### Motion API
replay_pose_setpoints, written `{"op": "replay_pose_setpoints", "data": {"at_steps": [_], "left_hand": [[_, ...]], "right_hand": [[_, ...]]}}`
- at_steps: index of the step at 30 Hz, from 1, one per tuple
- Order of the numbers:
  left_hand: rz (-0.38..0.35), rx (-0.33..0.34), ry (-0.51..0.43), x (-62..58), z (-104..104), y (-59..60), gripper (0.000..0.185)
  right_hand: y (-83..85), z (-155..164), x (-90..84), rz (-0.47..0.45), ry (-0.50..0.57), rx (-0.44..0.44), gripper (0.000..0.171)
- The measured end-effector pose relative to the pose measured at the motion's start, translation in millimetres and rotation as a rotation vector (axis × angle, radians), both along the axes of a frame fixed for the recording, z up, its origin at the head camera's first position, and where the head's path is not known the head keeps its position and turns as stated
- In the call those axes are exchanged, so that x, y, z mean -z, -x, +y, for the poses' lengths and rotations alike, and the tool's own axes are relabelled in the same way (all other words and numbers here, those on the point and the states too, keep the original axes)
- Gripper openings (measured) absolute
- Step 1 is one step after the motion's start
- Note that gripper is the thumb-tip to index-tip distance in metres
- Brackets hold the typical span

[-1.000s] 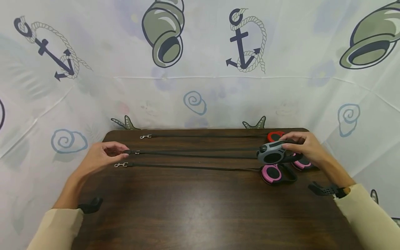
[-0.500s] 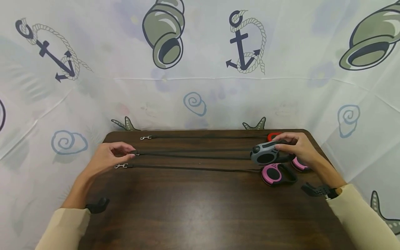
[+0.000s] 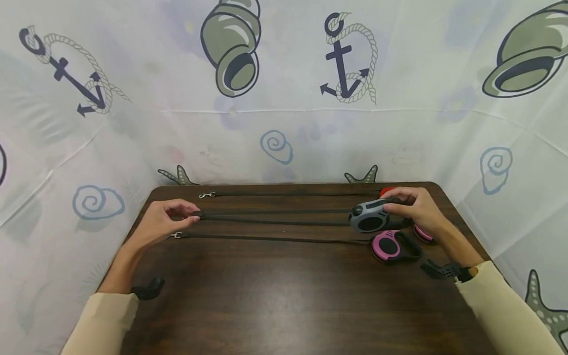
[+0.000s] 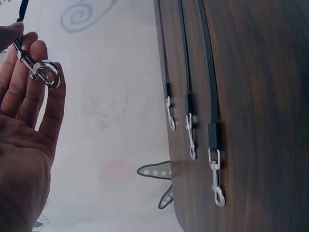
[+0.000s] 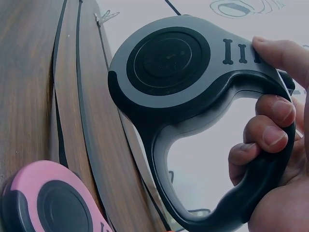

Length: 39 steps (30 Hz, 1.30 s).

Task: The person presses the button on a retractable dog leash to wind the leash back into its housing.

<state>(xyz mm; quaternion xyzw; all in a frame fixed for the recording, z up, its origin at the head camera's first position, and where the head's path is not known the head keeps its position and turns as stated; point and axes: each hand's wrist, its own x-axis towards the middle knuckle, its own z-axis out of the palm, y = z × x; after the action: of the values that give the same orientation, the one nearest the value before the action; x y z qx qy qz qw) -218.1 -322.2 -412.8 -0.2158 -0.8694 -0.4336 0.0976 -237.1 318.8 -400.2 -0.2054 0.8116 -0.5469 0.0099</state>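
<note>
Currently | right hand (image 3: 417, 206) grips grey leash case (image 5: 169, 60) (by handle (image 5: 268, 176)) | left hand (image 3: 156, 222) pinches strap (image 4: 23, 8) beside metal clip (image 4: 35, 67)

Seen from the head, a hand could pass low across the worktop (image 3: 284, 301) at six o'clock. Farther in, a black cord (image 3: 266, 238) bars the way from eight to four, where a pink leash (image 3: 387, 246) sits; the gray leash (image 3: 369, 218) blocks between three and four, and patterned cloth (image 3: 301, 98) walls off twelve.

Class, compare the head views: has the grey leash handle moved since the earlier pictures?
Yes: the grey leash handle has shifted left, judged against the nearer pink leash handle lying on the table.
</note>
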Motion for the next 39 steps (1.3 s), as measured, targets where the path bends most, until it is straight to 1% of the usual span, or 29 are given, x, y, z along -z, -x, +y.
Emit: {"op": "replay_pose_setpoints", "data": {"at_steps": [2, 8, 15, 21, 27, 30, 36, 39], "left_hand": [[0.010, 0.008, -0.002, 0.3, 2, 0.3, 0.024], [0.008, 0.013, 0.018, -0.3, 7, -1.3, 0.023], [-0.010, 0.013, 0.012, -0.6, 16, -0.9, 0.022], [0.013, 0.028, 0.001, -1.9, 21, -0.9, 0.020], [0.028, 0.033, 0.005, 0.3, 26, -0.7, 0.021], [0.018, 0.037, -0.001, 0.4, 29, 0.2, 0.021], [0.007, 0.046, -0.017, -0.7, 35, 3.5, 0.019], [0.007, 0.055, -0.028, 0.1, 37, 4.6, 0.019]], "right_hand": [[0.3, -2, 0.2, -0.004, 0.012, -0.004, 0.021], [0.7, -9, 1.1, -0.024, 0.068, -0.026, 0.022], [-0.5, -15, 1.4, -0.028, 0.057, -0.024, 0.022], [-2.8, -21, -1.9, -0.047, 0.066, -0.027, 0.024], [-3.4, -26, -1.6, -0.026, 0.070, -0.020, 0.023], [-4.0, -27, 0.2, -0.016, 0.078, -0.035, 0.022], [-4.2, -32, 1.7, -0.063, 0.162, -0.079, 0.023], [-3.2, -34, 2.3, -0.060, 0.172, -0.086, 0.022]]}}
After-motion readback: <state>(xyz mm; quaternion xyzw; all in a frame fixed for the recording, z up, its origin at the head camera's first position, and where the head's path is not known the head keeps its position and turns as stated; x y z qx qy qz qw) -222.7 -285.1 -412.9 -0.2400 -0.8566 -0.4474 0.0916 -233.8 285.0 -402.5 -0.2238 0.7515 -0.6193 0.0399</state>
